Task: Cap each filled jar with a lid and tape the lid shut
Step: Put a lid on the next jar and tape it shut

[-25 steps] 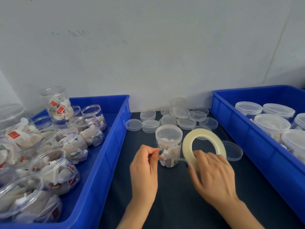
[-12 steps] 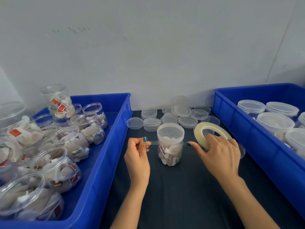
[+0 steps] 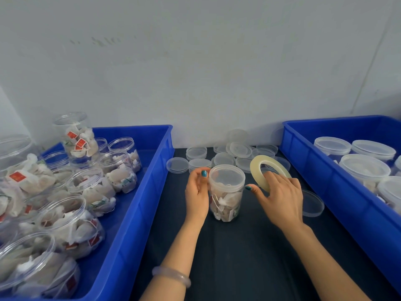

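Left hand (image 3: 196, 192) curls against the left side of the capped jar (image 3: 226, 193) at centre frame, thumb on the rim of its lid (image 3: 227, 177). Right hand (image 3: 280, 198), just right of the jar, grips the tape roll (image 3: 254, 168), fingers through its ring. Spare lids (image 3: 223, 158) lie behind the jar on the dark table (image 3: 238, 257).

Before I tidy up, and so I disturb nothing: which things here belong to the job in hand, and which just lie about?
In hand: capped jar; tape roll, held by right hand; left hand at lid.
Lying about: spare lids; open jars; lidded jars.
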{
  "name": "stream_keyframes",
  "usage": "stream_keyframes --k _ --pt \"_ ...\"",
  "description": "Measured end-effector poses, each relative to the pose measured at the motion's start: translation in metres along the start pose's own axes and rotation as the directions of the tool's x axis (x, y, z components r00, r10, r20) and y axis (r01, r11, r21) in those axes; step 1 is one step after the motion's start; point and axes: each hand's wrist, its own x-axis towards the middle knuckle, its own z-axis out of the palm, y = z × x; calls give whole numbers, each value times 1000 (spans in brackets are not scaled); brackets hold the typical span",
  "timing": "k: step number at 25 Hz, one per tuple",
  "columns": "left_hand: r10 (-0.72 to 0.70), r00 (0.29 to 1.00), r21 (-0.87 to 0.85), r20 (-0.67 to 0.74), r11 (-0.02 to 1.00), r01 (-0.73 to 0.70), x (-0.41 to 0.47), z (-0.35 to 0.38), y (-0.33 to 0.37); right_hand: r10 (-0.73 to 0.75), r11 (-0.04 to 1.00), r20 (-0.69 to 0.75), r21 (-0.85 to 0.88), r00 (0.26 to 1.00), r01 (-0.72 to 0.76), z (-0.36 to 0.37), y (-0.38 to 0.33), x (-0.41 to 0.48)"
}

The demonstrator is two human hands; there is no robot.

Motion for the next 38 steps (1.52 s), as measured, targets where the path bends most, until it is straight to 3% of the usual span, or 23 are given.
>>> stream_keyframes --k 8,12,16,18,22,25,30,35,38 --pt "-262 965 -121 23 957 263 17 7 1 -1 990 -6 142 1000 2 8 -9 -6" --pt "-157 980 -152 125 973 175 1 -2 -1 40 980 17 192 999 -43 8 -9 -12" --pt "2 934 35 357 999 -16 -21 -4 -5 56 973 92 218 994 -76 6 -12 -13" --pt "9 935 93 356 995 -45 -19 -1 -4 49 967 134 241 990 -80 3 -11 -13" --pt "7 946 29 324 999 -17 -10 -7 -3 32 958 171 277 985 -79 -11 -2 -8" --pt "-60 938 -4 341 998 66 -8 -16 -2 -14 962 134 273 991 -23 -23 3 -2" --pt "-228 913 -78 337 960 269 -16 -21 3 21 970 166 237 986 -60 -29 2 1" --pt "-252 885 -159 392 929 335 -20 -21 8 67 973 224 201 972 -114 -26 -2 7" --pt "-275 834 -214 479 884 415 -22 -23 7 55 973 243 206 968 -107 -24 -7 9"
